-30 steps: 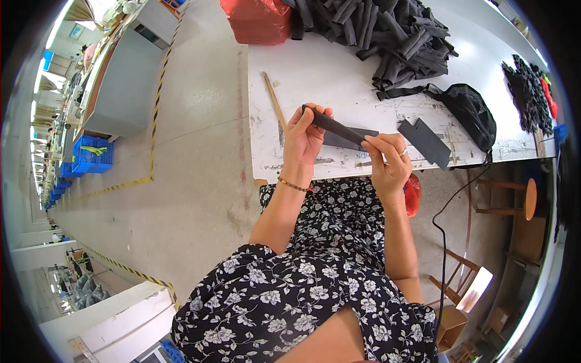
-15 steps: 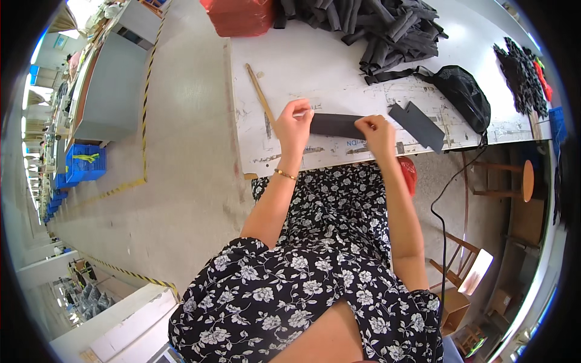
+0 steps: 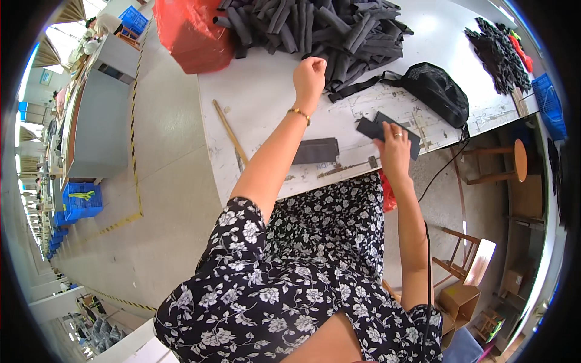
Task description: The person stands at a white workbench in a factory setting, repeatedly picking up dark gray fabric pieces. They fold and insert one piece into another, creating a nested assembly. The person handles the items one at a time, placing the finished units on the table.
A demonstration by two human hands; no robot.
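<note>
My left hand (image 3: 310,78) is stretched to the front edge of a heap of dark grey fabric strips (image 3: 299,27), its fingers curled closed. What they hold, if anything, is hidden. At the right, my right hand (image 3: 395,142) has its thumb and fingers bent over dark flat strips (image 3: 411,140) lying crossed on the white table. It appears to grip one at the near side. Between my arms, a separate dark rectangular strip (image 3: 316,151) lies flat near the table edge, touched by neither hand.
A red plastic bag (image 3: 196,39) stands left of the heap. A wooden stick (image 3: 230,133) lies near the table's left edge. A black mesh bag (image 3: 436,94) with a strap sits at the right, before another dark pile (image 3: 496,57). Wooden stools (image 3: 496,162) stand beyond the table.
Both hands have let go of the strip between them. My left hand has moved forward to the heap; my right hand has moved right onto the flat strips. The view has shifted.
</note>
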